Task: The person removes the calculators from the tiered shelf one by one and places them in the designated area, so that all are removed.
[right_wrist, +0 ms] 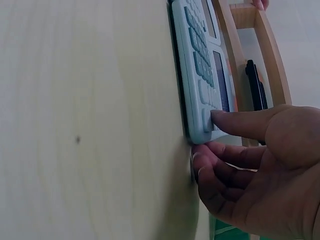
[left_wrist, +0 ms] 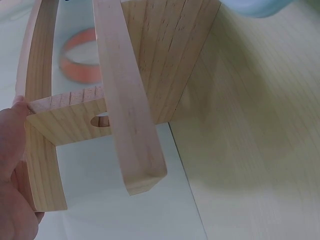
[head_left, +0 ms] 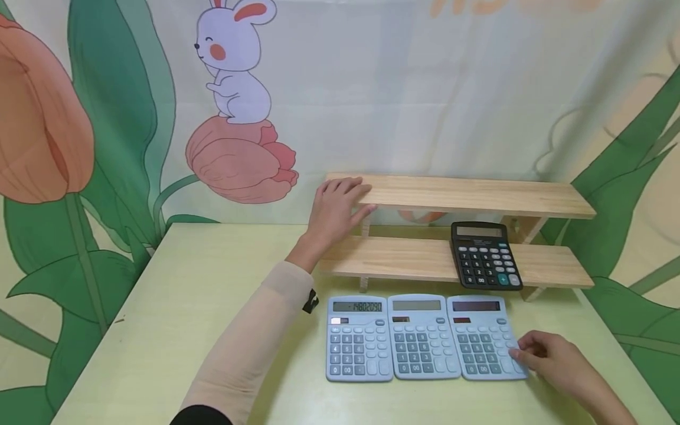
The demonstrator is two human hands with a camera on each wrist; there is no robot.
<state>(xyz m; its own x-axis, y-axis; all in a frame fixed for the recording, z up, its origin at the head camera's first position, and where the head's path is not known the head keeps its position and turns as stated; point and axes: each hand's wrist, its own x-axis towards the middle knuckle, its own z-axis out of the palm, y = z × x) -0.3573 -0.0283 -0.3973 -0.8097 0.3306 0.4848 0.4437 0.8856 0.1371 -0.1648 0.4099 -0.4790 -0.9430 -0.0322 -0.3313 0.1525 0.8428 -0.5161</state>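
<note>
Three light blue calculators lie side by side on the table: a left one (head_left: 359,313), a middle one (head_left: 423,319) and a right one (head_left: 478,321). My right hand (head_left: 558,357) pinches the right calculator's lower right corner; in the right wrist view the thumb (right_wrist: 240,124) is on its keys and the fingers are at its edge. My left hand (head_left: 337,209) holds the left end of the upper board of a two-tier wooden shelf (head_left: 478,196), fingers over the top. A black calculator (head_left: 486,257) leans, tilted back, on the lower board (head_left: 393,257).
The shelf stands at the back of the pale table (head_left: 212,283), just behind the blue calculators. A printed curtain (head_left: 425,88) with a rabbit and tulips hangs behind. Digits show on the left calculator's display (head_left: 361,307).
</note>
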